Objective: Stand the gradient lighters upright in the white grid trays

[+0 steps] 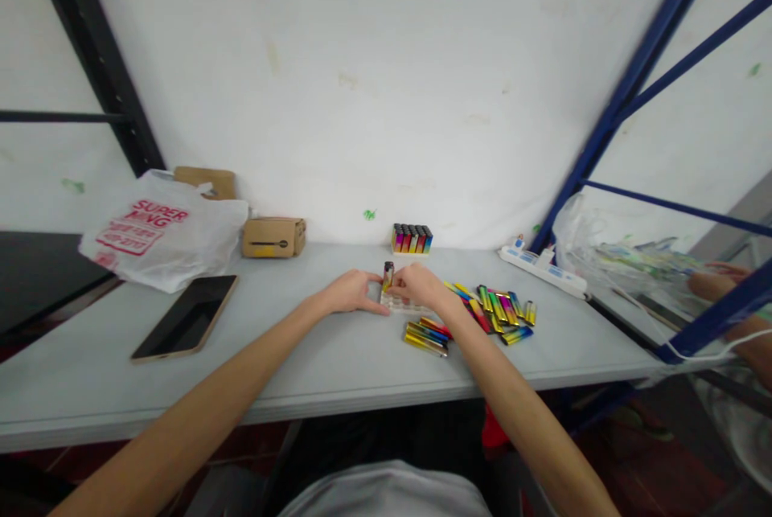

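Observation:
My right hand (419, 285) pinches an upright multicoloured lighter (388, 274) that stands in a pale slotted tray (403, 306) on the grey table (314, 356). On the tray's left edge rests my left hand (351, 292), fingers curled against it. A loose heap of colourful lighters (498, 309) lies to the right of my right wrist, and a few more lighters (427, 336) lie in front of the tray. A filled tray of upright lighters (411, 239) stands by the wall behind my hands.
A phone (186, 316) lies at the left, near a white printed plastic bag (160, 231) and two cardboard boxes (273, 236). A white power strip (543, 266) and a clear bag (609, 256) are at the right. Blue rack posts (627, 91) frame the right, where another person's hand (720, 280) shows.

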Action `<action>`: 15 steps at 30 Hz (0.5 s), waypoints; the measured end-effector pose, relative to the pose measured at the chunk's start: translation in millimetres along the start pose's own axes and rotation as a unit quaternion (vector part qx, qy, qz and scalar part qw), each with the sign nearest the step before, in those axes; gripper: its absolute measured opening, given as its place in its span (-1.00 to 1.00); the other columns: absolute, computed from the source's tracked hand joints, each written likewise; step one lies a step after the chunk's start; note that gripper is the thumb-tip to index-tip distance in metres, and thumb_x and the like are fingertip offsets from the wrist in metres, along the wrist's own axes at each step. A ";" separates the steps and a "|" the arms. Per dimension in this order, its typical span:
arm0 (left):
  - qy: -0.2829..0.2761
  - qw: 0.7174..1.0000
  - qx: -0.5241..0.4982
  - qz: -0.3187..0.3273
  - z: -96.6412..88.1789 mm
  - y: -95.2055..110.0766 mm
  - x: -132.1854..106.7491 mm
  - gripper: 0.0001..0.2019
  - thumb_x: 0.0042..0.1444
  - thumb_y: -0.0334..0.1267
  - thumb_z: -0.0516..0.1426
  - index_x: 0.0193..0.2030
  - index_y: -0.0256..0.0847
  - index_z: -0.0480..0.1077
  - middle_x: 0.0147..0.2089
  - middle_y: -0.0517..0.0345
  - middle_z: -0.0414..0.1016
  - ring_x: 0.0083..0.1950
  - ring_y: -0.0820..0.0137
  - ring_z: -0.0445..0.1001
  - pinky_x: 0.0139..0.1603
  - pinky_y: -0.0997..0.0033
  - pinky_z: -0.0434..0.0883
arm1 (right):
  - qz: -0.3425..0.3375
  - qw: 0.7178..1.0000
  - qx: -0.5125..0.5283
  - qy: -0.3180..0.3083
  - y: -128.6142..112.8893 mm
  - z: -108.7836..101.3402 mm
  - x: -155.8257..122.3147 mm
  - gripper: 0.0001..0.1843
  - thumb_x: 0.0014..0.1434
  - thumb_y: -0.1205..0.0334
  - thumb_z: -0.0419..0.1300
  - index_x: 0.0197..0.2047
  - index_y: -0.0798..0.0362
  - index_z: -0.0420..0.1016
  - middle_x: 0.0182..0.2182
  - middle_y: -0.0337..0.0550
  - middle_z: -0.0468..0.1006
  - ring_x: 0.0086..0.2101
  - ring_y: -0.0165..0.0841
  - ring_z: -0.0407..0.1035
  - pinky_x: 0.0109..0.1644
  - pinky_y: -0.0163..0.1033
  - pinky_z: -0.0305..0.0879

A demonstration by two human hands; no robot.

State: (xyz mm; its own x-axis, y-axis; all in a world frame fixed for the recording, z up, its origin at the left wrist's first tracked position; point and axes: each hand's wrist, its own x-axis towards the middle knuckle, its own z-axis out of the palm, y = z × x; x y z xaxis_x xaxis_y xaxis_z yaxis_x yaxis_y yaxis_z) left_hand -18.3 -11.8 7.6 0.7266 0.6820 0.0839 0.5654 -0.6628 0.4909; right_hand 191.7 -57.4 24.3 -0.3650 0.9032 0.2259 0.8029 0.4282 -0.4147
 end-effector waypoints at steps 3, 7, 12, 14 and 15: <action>-0.008 1.000 -0.005 -0.010 -0.1 -0.1 -0.2 -0.15 -0.18 0.36 0.29 0.13 -0.25 0.48 -0.71 0.36 0.24 -0.59 0.33 0.25 -0.47 0.40 0.01 | -0.003 0.999 0.015 0.040 0.7 -8.7 -8.5 -0.73 0.22 0.14 0.30 -0.45 0.12 0.58 -0.57 -0.19 0.56 -0.56 -0.44 0.30 -0.44 -0.34 0.08; -0.013 1.000 0.004 -0.014 -0.6 0.2 -0.3 -0.13 -0.17 0.36 0.29 0.17 -0.24 0.46 -0.68 0.35 0.28 -0.59 0.34 0.28 -0.50 0.40 0.01 | 0.021 0.995 0.039 0.088 11.5 -51.2 -30.9 -0.72 0.28 0.10 0.22 -0.34 0.10 0.60 -0.53 -0.18 0.59 -0.51 -0.41 0.38 -0.36 -0.33 0.19; -0.011 0.999 0.017 -0.031 -3.3 -0.2 -1.5 -0.13 -0.16 0.33 0.30 0.19 -0.24 0.45 -0.70 0.37 0.26 -0.60 0.32 0.31 -0.51 0.41 0.03 | 0.114 0.988 -0.039 0.092 44.9 -80.2 -64.5 -0.80 0.19 0.18 0.30 -0.15 0.08 0.62 -0.32 -0.06 0.67 -0.36 -0.30 0.50 -0.26 -0.28 0.31; -0.015 0.999 0.011 -0.036 -4.6 -1.0 -2.4 -0.12 -0.17 0.34 0.30 0.20 -0.25 0.44 -0.70 0.36 0.28 -0.62 0.32 0.33 -0.52 0.41 0.06 | 0.143 0.983 -0.068 0.088 61.1 -73.0 -70.6 -0.77 0.18 0.19 0.30 -0.13 0.11 0.63 -0.25 0.02 0.68 -0.29 -0.25 0.53 -0.19 -0.25 0.34; -0.018 0.999 0.006 -0.037 -5.1 -1.5 -3.0 -0.11 -0.17 0.34 0.30 0.20 -0.25 0.44 -0.70 0.36 0.29 -0.63 0.32 0.33 -0.52 0.41 0.07 | 0.150 0.983 -0.076 0.079 68.6 -67.2 -71.0 -0.76 0.16 0.18 0.32 -0.14 0.12 0.64 -0.23 0.05 0.68 -0.26 -0.23 0.53 -0.17 -0.24 0.35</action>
State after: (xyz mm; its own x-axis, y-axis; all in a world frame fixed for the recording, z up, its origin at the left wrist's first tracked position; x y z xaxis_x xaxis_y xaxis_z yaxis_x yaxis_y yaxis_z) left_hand -23.3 -11.2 11.0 0.6957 0.7181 0.0167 0.6227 -0.6145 0.4845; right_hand 304.3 -94.2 39.0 -0.0334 0.9669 0.2530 0.9285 0.1237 -0.3502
